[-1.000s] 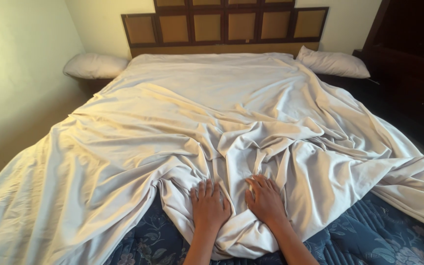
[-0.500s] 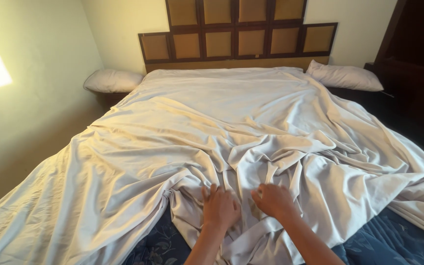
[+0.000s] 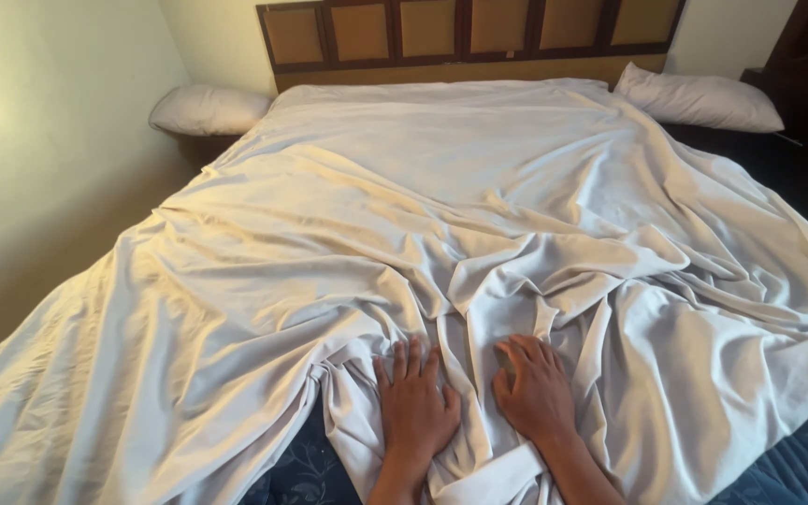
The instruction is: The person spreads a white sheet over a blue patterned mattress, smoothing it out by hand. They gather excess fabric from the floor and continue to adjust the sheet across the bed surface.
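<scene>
Head view: the left hand point(image 3: 415, 404) lies flat, fingers spread, and the right hand point(image 3: 537, 391) half curled, both pressing, not gripping, the bunched near edge of the white sheet point(image 3: 441, 215), apparently pinning it against the blue mattress point(image 3: 303, 472)

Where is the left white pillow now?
In the head view, the white pillow lies at the upper left, off the wrinkled white bed sheet, beside the left end of the brown panelled wooden headboard and near the wall.
</scene>
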